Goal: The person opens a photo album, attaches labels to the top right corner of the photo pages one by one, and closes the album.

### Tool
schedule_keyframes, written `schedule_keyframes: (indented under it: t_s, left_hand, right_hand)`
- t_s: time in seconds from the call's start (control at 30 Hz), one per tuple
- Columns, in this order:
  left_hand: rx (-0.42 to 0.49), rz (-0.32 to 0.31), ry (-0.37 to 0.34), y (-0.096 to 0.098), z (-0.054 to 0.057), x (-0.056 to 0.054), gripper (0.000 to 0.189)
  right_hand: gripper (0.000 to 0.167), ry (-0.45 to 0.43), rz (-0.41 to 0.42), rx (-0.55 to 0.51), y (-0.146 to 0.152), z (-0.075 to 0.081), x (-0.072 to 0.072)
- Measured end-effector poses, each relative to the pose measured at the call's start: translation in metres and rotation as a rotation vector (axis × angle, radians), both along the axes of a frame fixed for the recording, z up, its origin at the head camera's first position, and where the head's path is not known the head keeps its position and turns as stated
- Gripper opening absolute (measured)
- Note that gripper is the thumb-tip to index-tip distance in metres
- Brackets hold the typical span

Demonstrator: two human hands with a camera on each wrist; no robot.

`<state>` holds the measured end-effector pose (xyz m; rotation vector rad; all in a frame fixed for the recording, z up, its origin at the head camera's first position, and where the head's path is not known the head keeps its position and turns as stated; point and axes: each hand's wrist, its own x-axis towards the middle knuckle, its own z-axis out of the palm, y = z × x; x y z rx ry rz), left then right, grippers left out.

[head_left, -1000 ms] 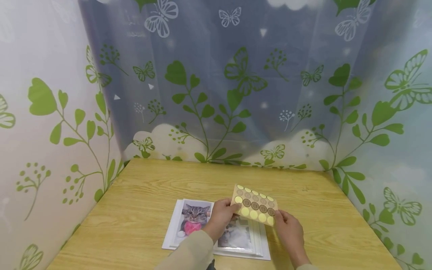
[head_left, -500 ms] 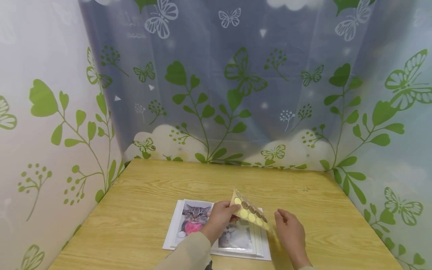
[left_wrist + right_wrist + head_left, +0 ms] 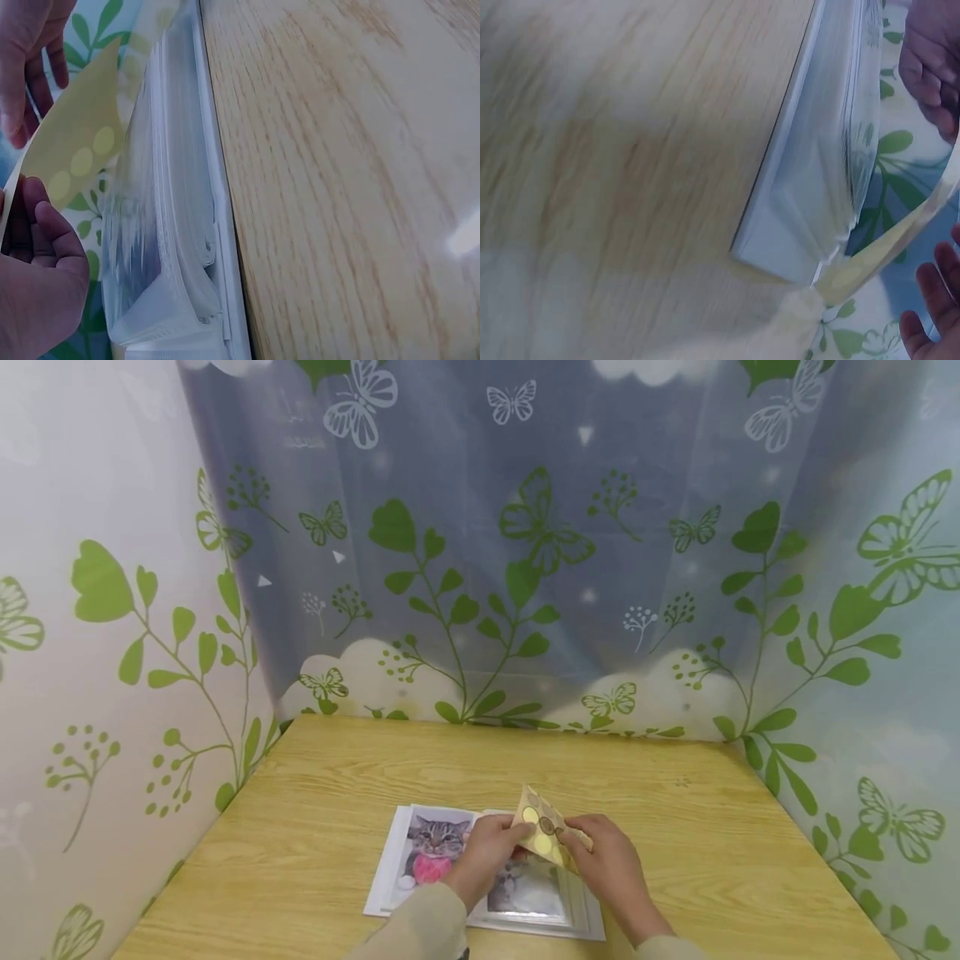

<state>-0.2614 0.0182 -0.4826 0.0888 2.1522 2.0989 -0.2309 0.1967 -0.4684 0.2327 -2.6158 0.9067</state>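
One sticker sheet (image 3: pixel 537 829) tilts above an open photo album (image 3: pixel 525 893) on the worktop (image 3: pixel 705 827). The left hand (image 3: pixel 489 847) pinches it between its fingers; whether the right hand (image 3: pixel 611 864) grips, I cannot tell. Peeling seems undone: visible stickers (image 3: pixel 542 843) look attached.

Soft light fills the head view; white glare spots the left wrist view's table (image 3: pixel 337 180).

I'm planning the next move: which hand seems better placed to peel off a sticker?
Probably the right hand. It reaches the right side of the sticker sheet, close to the round stickers, while the left hand pinches the left side and could steady it.
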Motion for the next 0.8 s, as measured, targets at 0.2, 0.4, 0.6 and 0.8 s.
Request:
schedule_keyframes:
  t_s: [0.2, 0.4, 0.6, 0.8]
  left_hand:
    - [0.008, -0.011, 0.026, 0.002, 0.0, 0.001, 0.02]
    - [0.01, -0.027, 0.043, 0.006, 0.0, 0.002, 0.022]
    - [0.039, -0.053, 0.034, 0.007, 0.0, 0.003, 0.023]
    - [0.061, -0.102, 0.019, 0.005, 0.0, 0.003, 0.023]
  right_hand:
    - [0.02, 0.082, 0.025, 0.044, -0.012, 0.0, -0.002]
    - [0.019, 0.118, 0.004, 0.08, -0.017, 0.001, -0.001]
    - [0.022, 0.02, -0.022, 0.034, -0.02, 0.003, 0.0]
    - [0.02, -0.088, -0.018, -0.087, -0.019, 0.005, 0.002]
